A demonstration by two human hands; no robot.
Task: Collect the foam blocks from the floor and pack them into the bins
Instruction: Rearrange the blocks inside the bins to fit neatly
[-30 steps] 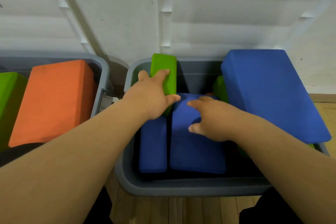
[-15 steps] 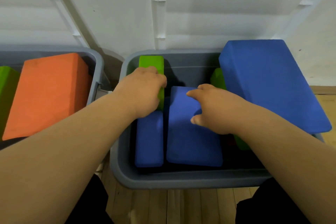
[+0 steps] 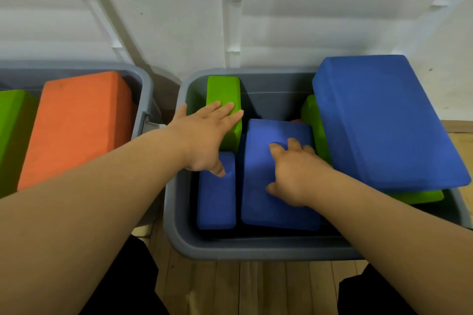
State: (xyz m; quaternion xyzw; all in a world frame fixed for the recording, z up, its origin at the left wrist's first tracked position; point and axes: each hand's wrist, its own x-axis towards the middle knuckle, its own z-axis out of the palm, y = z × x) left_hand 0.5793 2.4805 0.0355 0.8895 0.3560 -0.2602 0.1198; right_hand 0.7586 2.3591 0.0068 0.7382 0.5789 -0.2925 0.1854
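At the far left, a green block and a big orange block are sitting side by side in the left grey bin, filling the part of it that shows. A white lid is leaning on the wall behind it.

The left hand is reaching over the near left corner of the right grey bin. Its fingers are lying straight and spread, gripping nothing. The fingertips are resting on the upright green block standing at the bin's back left, and the thumb is touching the narrow blue block just in front of it.

Beside that one, the wide blue block is lying slightly tilted. The right hand is resting palm down on it, fingers loosely bent with their tips on the foam. It is holding nothing, though whether it is pressing is hard to tell.

Further right, another green block is standing on edge. The largest blue block is lying slanted across the bin's right end, on top of a flat green block.

A second white lid is propped behind this bin.
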